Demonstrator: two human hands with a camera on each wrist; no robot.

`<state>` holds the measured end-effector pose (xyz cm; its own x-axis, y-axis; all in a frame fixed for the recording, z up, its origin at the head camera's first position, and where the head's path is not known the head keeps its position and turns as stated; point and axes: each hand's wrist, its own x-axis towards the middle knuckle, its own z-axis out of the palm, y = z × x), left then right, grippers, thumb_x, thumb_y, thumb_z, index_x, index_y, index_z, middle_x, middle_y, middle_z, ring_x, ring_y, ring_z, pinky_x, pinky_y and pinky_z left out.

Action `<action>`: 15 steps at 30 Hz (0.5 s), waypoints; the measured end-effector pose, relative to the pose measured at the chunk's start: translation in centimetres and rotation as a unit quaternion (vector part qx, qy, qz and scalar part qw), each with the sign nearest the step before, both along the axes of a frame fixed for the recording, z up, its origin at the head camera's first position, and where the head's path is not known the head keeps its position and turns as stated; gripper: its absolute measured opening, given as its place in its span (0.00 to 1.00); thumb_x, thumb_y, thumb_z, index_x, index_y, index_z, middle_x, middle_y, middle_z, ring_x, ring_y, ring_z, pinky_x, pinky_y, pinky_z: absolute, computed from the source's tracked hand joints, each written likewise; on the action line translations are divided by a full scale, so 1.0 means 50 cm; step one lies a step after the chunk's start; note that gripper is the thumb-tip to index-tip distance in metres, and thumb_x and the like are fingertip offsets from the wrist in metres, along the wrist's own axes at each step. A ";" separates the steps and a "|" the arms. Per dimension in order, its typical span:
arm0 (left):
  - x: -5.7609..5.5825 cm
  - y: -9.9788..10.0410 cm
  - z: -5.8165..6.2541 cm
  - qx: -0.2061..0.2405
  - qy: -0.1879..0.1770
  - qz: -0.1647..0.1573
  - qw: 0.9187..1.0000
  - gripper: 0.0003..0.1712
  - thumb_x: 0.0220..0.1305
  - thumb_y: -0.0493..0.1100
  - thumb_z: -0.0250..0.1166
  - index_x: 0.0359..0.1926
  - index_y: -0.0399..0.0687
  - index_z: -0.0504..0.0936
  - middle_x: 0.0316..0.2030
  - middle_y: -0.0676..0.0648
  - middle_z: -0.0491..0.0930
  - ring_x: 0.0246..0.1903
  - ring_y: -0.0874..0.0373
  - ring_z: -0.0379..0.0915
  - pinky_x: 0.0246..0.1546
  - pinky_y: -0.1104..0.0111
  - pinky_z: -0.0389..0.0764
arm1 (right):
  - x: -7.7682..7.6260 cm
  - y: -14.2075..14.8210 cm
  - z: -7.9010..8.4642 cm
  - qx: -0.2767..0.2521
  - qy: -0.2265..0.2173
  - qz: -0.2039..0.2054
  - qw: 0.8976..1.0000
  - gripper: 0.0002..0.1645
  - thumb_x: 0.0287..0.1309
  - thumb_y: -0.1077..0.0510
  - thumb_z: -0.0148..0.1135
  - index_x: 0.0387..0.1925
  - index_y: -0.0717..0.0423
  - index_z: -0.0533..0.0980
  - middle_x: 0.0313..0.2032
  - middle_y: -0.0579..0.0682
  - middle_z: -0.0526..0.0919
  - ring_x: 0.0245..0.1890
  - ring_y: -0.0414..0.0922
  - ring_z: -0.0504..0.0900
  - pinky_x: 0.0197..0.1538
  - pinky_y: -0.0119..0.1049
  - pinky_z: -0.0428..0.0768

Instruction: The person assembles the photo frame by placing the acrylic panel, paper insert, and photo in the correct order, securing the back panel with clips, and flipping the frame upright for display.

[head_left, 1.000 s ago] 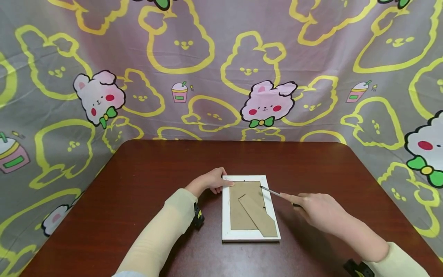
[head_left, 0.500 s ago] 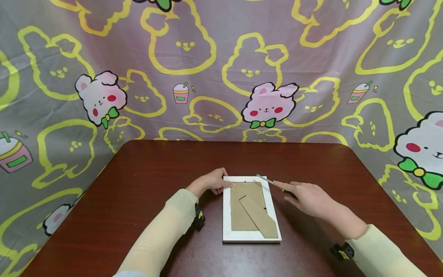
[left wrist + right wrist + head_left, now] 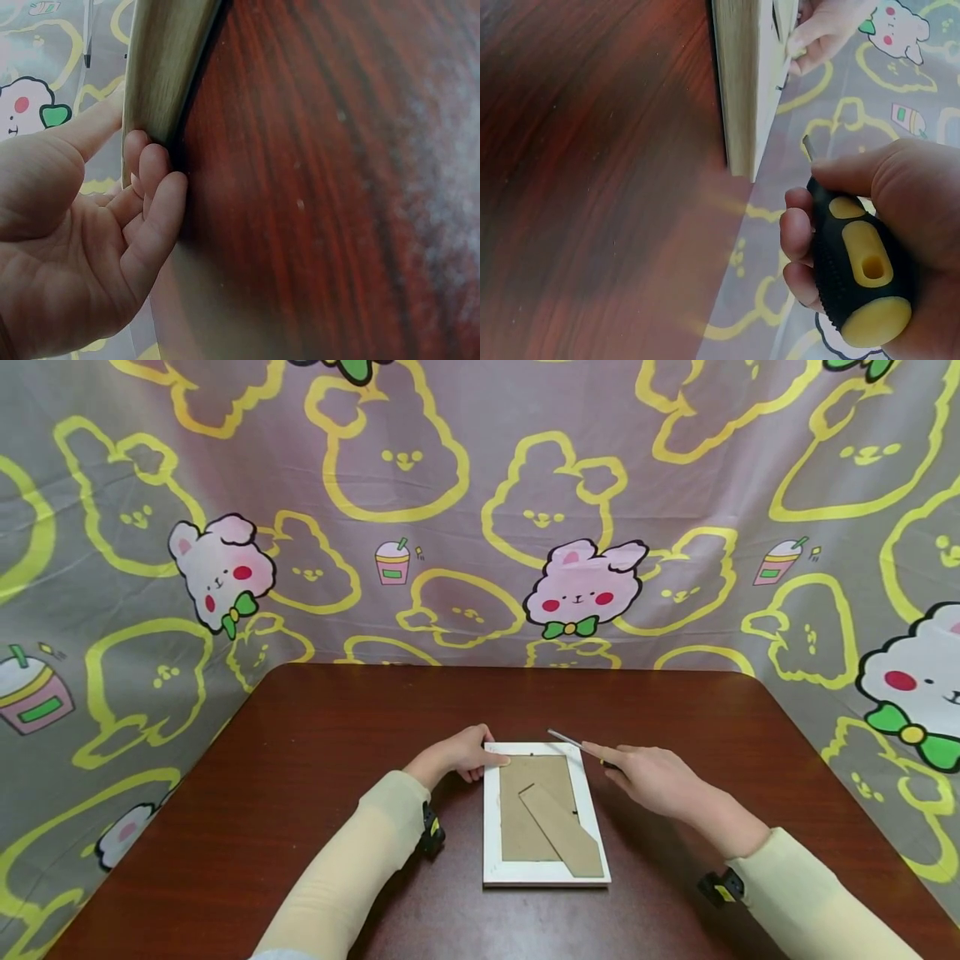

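A white picture frame lies back side up on the table, showing its brown backing board and a slanted easel leg. My left hand grips its upper left edge, thumb over the back and fingertips against the wooden side. A screwdriver with a black and yellow handle is held in my right hand. Its thin metal shaft crosses above the frame's upper right corner, the tip appearing just past the top edge. Whether it touches the frame, I cannot tell.
The dark reddish-brown wooden table extends around the frame on all sides. Behind it hangs a grey-pink curtain with cartoon rabbits. Small dark tabs sit along the backing's edge. Each wrist carries a black camera band.
My right hand has moved away and to the left with the screwdriver, whose tip went from the backing's upper right corner to past the top edge. My left hand and the frame stay put.
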<state>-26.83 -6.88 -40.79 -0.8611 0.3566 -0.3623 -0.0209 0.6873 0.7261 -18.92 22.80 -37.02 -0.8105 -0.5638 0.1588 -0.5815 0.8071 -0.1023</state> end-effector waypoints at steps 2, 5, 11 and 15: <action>0.001 0.000 0.001 0.000 0.000 0.000 1.000 0.20 0.63 0.49 0.68 0.42 0.42 0.67 0.19 0.43 0.73 0.17 0.55 0.70 0.20 0.65 0.77 | -0.001 -0.005 -0.001 0.003 -0.005 -0.001 1.000 0.31 0.57 0.62 0.68 0.63 0.50 0.73 0.27 0.43 0.79 0.23 0.40 0.74 0.23 0.35 0.70; 0.003 0.000 0.002 0.002 -0.003 0.001 1.000 0.20 0.63 0.49 0.68 0.42 0.42 0.67 0.20 0.43 0.73 0.17 0.55 0.70 0.20 0.65 0.77 | -0.002 -0.011 -0.004 0.009 -0.013 -0.001 1.000 0.31 0.58 0.62 0.67 0.63 0.48 0.73 0.27 0.42 0.79 0.25 0.40 0.76 0.24 0.35 0.71; 0.002 0.000 0.000 0.002 0.003 -0.001 1.000 0.20 0.63 0.48 0.68 0.42 0.42 0.67 0.20 0.43 0.73 0.18 0.55 0.71 0.20 0.66 0.77 | -0.001 -0.019 -0.007 0.012 -0.021 0.010 1.000 0.28 0.60 0.60 0.65 0.62 0.47 0.74 0.36 0.48 0.85 0.32 0.45 0.82 0.27 0.39 0.75; 0.001 0.000 -0.002 0.005 0.005 -0.002 1.000 0.21 0.63 0.48 0.68 0.42 0.42 0.67 0.19 0.43 0.73 0.18 0.55 0.71 0.20 0.66 0.77 | 0.000 -0.022 -0.008 0.016 -0.025 0.020 0.999 0.27 0.60 0.60 0.65 0.62 0.47 0.75 0.34 0.47 0.84 0.28 0.40 0.78 0.26 0.36 0.72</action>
<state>-26.78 -6.87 -40.87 -0.8636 0.3631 -0.3499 -0.0108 0.6805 0.7327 -18.90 21.69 -37.44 -0.7939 -0.5999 0.0994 -0.6079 0.7867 -0.1072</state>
